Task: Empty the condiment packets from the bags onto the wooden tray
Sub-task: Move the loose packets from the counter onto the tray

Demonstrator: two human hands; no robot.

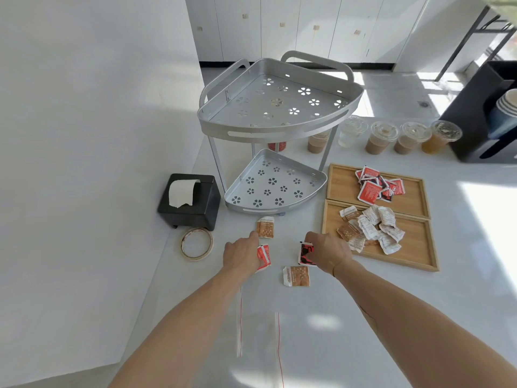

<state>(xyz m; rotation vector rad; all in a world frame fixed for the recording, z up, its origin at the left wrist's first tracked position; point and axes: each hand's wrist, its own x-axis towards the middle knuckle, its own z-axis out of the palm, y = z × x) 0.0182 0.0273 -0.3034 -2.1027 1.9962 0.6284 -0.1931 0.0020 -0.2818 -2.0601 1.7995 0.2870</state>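
At the left of the frame a black tissue box (189,201) stands on the white tabletop (321,326), and a roll of tape (196,244) lies just in front of it. Next to the right stands a grey two-level corner rack (275,141). Below the rack, in the middle of the frame, four loose packets lie on the tabletop. The left hand (242,254) rests over a red packet (264,257) – its fingers are curled down on it, but I cannot tell if the grip really closes on it. Just above this hand lies a brown packet (265,227), not touched. The right hand (327,252) pinches a red-and-black packet (306,254) at its edge. Another brown packet (296,275) lies free just below, between the two wrists. Near the bottom centre an empty clear bag (260,331) with red strips lies flat. At the right are two wooden trays – the upper tray (344,180) holds a heap of red packets (377,186), the lower tray (419,247) holds brown and white packets (369,229). Behind them, at the upper right, stand lidded cups (383,137) with drinks.
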